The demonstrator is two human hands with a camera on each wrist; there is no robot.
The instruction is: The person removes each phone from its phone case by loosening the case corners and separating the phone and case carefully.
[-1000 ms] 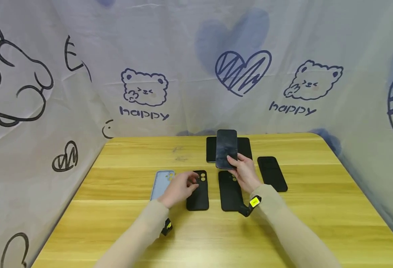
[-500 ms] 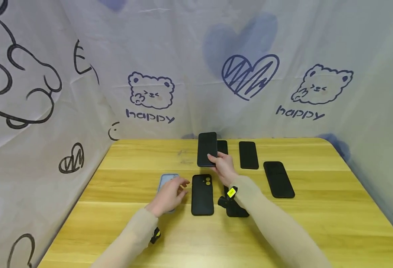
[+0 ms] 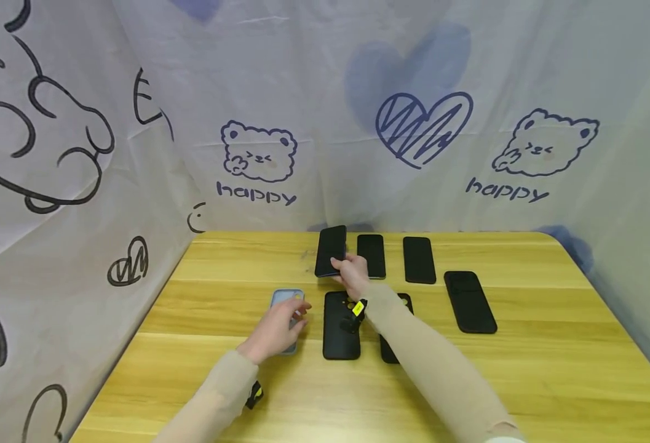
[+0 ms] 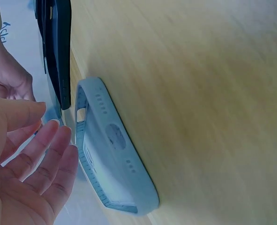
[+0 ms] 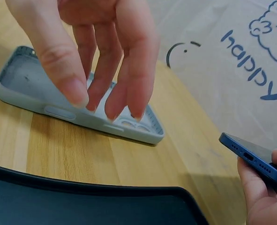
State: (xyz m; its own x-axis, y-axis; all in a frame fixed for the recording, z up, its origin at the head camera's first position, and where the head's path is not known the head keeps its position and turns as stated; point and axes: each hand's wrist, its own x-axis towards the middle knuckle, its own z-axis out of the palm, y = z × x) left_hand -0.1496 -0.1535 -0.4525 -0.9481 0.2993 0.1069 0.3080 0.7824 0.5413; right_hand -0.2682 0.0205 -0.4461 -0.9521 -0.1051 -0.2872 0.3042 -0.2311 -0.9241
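My right hand grips a dark smartphone by its lower right side, thumb on the screen. The phone is held up, tilted, near the back of the table; its blue edge with the charging port shows in the right wrist view. My left hand is over a light blue phone case, fingers loosely bent with nothing between them. That case lies with its hollow side up. Beside it is a black phone case with camera holes, partly behind the right wrist's camera.
Another black case lies partly hidden under my right forearm. Two dark phones lie in a row at the back, and a black phone-shaped piece at the right. A printed cloth hangs behind the wooden table.
My right hand has carried the phone leftward, from in front of the back phones to left of them. My left hand has shifted from the middle black case to over the light blue case.
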